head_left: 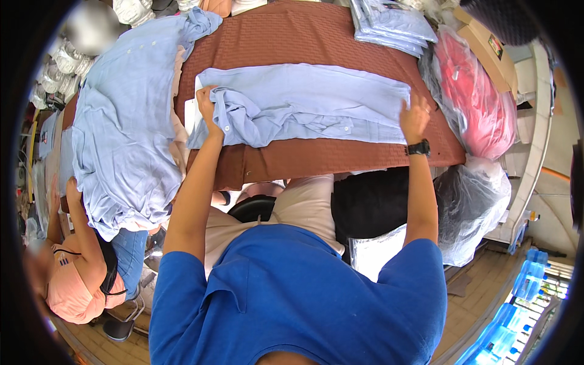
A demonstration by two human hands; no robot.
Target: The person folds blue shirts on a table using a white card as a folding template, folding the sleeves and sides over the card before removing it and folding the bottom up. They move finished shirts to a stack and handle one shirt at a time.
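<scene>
Light-blue shirt point(316, 91) lies on the middle of the brown cloth point(261, 39), its long axis running left to right, bunched at the left end and flatter toward the right. On the left side of the brown cloth, a heap of light-blue garments point(131, 109) hangs over the near edge. Between that heap and the cloth's middle, the left hand point(208, 111) has its fingers curled on a fold at the shirt's left end, so the shirt stretches rightward from them. Toward the cloth's right side, the right hand point(415, 117) is at the opposite end, fingers spread; whether they press the fabric I cannot tell. At the cloth's far right corner, clear plastic packs point(389, 30) hold folded light-blue garments. Beyond its right edge, a clear bag point(480, 97) holds red-pink material, a cardboard box point(486, 55) hides its contents, and, nearer the wearer, another plastic bag point(471, 210) holds something I cannot make out.
</scene>
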